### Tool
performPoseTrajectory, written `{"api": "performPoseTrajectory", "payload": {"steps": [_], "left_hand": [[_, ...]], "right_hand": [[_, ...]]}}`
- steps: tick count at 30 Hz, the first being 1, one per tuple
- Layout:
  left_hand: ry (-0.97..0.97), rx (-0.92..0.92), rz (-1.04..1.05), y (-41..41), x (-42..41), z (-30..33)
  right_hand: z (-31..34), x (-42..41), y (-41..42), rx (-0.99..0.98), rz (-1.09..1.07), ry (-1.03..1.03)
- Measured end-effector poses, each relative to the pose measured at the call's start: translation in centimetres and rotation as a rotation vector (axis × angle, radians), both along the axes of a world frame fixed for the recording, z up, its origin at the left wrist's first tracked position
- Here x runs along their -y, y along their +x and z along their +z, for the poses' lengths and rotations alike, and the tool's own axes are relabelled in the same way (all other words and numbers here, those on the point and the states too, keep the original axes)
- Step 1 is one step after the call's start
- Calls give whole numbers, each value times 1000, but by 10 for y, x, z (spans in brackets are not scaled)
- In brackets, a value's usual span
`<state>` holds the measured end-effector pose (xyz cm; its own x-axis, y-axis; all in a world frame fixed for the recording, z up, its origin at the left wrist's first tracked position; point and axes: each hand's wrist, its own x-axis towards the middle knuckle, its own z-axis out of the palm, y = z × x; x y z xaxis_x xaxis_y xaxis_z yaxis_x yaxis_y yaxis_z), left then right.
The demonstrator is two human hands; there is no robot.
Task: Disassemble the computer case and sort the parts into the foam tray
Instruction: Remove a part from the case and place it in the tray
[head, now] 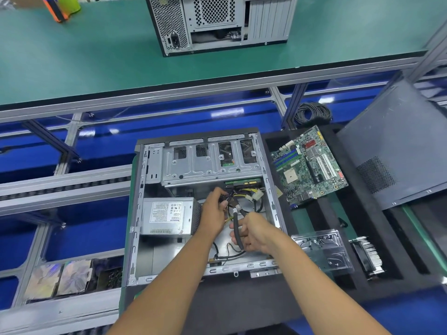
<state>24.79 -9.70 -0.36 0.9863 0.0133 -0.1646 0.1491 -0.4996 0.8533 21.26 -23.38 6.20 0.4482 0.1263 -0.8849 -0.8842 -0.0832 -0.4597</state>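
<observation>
**Both hands on the cable bundle inside the open case**

The computer case (205, 206) lies on its side in front of you, open side up, its near edge at the front of the bench. Inside it, the grey power supply (168, 216) sits against the left wall, label up, and the metal drive cage (210, 163) spans the far end. Between them runs the cable bundle (238, 213), black-sleeved with yellow wires and a white connector (257, 195) at its far right.

Your left hand (214, 211) reaches in just right of the power supply, fingers curled round the wires near the bundle's far end. Your right hand (252, 234) pinches the black sleeved part lower down, fingers closed on it.

Just right of the case lies the black foam tray (321, 223). The green motherboard (309, 168) rests tilted at its far end, a clear plastic box (323, 252) of small parts lies nearer, and a finned heatsink (367, 256) lies beside that. A dark side panel (396, 151) leans over the tray's right side.

Across the bench, a second case (217, 22) stands on the green mat (96, 56).
</observation>
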Motion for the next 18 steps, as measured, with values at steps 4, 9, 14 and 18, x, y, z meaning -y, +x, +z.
{"api": "performPoseTrajectory", "payload": {"steps": [4,9,14,18], "left_hand": [[35,20,-10,0,-1,-1],[28,34,5,0,3,0],[3,-4,29,3,4,-4],[-110,-86,62,3,3,-5]], "right_hand": [[8,-1,-1,-32,-8,-7],[18,2,-3,-86,-84,143],[19,6,-8,24,-97,41],[19,1,-13,91,-52,-60]]}}
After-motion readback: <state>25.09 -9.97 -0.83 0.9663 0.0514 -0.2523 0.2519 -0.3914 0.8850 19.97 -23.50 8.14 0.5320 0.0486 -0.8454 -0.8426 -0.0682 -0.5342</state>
